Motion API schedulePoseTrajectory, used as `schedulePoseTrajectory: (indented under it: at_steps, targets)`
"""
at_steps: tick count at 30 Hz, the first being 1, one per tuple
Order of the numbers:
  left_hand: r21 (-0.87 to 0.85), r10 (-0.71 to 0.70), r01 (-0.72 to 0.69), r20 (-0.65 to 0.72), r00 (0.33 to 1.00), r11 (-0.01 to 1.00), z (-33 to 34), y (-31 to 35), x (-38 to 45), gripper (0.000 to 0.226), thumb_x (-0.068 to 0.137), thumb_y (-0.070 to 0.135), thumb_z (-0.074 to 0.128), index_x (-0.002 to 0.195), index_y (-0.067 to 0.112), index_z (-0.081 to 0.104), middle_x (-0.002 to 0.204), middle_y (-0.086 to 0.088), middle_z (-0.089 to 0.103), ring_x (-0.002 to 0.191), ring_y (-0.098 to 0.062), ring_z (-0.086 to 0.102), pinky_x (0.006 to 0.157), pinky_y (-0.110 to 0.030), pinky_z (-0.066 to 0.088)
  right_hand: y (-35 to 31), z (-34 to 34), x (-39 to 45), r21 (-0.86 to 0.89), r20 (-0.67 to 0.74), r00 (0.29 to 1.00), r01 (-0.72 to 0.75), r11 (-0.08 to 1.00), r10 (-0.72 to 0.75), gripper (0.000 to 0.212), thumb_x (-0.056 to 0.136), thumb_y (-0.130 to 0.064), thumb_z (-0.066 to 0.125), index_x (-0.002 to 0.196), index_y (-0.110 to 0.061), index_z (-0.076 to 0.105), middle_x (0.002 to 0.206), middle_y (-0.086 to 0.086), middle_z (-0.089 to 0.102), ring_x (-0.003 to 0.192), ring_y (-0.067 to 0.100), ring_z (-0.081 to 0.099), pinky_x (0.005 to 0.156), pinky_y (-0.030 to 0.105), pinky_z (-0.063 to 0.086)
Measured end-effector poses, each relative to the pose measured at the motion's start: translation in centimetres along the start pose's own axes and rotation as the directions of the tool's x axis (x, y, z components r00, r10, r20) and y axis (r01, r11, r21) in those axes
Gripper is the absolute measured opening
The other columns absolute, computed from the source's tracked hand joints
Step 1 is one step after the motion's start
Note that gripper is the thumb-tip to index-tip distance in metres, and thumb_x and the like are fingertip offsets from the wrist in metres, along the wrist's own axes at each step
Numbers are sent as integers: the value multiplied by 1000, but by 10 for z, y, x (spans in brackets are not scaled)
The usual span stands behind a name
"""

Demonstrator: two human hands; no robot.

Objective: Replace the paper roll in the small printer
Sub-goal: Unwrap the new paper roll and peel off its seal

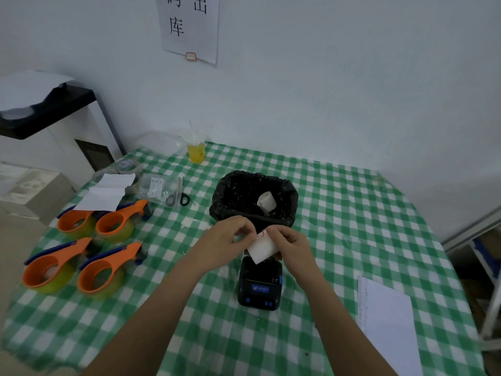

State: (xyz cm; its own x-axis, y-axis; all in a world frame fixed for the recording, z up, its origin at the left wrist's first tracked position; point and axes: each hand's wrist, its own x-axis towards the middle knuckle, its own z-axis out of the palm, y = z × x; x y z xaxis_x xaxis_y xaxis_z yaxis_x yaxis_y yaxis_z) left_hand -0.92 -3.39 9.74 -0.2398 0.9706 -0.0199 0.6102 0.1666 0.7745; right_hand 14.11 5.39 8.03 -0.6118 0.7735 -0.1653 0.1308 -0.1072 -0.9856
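A small black printer (259, 287) with blue buttons stands on the green checked tablecloth, its lid raised at the far end. Just above it I hold a white paper roll (262, 246) with a red mark near its top edge. My left hand (230, 240) pinches the roll's upper left edge. My right hand (291, 246) grips its right side. Behind the hands stands a bin lined with a black bag (230, 194), and a curled piece of white paper (267, 202) lies inside it.
Several orange tape dispensers (89, 253) lie at the left. Scissors (177, 198), a clear bag, folded paper (104, 192) and a yellow drink cup (196, 151) are at the back left. A white notepad (385, 321) lies at the right near the table edge.
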Motion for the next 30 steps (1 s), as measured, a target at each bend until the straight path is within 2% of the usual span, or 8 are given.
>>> schedulePoseTrajectory:
  at_steps: [3, 6, 12, 16, 19, 24, 30]
  targets:
    - [-11, -9, 9, -10, 1000, 1000, 1, 1, 0, 11, 89, 29, 55, 91, 21, 62, 98, 6, 65, 95, -6, 59, 85, -31, 50, 1, -1, 0, 8, -8, 1000, -1, 1000, 1, 18, 91, -20, 56, 85, -11, 71, 78, 1, 63, 57, -2, 55, 50, 12, 43]
    - [-7, 37, -37, -33, 999, 999, 1, -1, 0, 14, 86, 37, 58, 91, 26, 64, 96, 11, 65, 93, -2, 60, 85, -31, 52, 0, 0, -1, 13, -3, 1000, 11, 1000, -11, 19, 91, -19, 55, 83, -10, 70, 77, 1, 62, 56, -3, 54, 49, 12, 43]
    - [113, 129, -118, -97, 987, 987, 3, 5, 1, 16, 88, 35, 55, 91, 22, 64, 92, 10, 63, 84, -6, 60, 76, -36, 53, -4, 1, -2, 29, 1, 1000, 28, 999, -28, 18, 92, -18, 55, 85, -8, 69, 78, 2, 61, 56, -4, 54, 49, 11, 44]
    - [89, 106, -96, -111, 988, 991, 4, 3, 1, 15, 89, 35, 53, 91, 23, 61, 92, 11, 61, 86, -6, 59, 77, -37, 53, -4, 2, -2, 63, 0, 1000, 9, 998, -9, 17, 92, -18, 55, 86, -11, 68, 84, 3, 62, 60, -3, 57, 51, 12, 46]
    - [53, 86, -80, -124, 988, 995, 5, 2, 2, 11, 89, 31, 53, 90, 23, 60, 92, 8, 62, 86, -7, 58, 77, -36, 53, -2, 2, -3, 78, 3, 1000, -3, 997, 2, 16, 92, -20, 55, 88, -12, 69, 89, 3, 64, 73, 7, 61, 55, 15, 49]
    - [11, 49, -48, -142, 989, 999, 7, 1, 2, 7, 89, 27, 54, 89, 23, 60, 91, 7, 62, 83, -5, 56, 71, -23, 46, -1, 3, -3, 78, 8, 1000, 4, 997, -4, 17, 92, -21, 55, 93, -9, 68, 95, 4, 64, 81, 14, 61, 58, 17, 51]
    - [-1, 27, -28, -153, 988, 1000, 7, 1, 3, 10, 90, 27, 52, 91, 21, 60, 93, 6, 62, 86, -7, 58, 77, -27, 51, 3, 3, -3, 70, 9, 1000, 29, 997, -30, 14, 91, -20, 56, 89, -17, 69, 92, -1, 65, 83, 12, 62, 65, 25, 55]
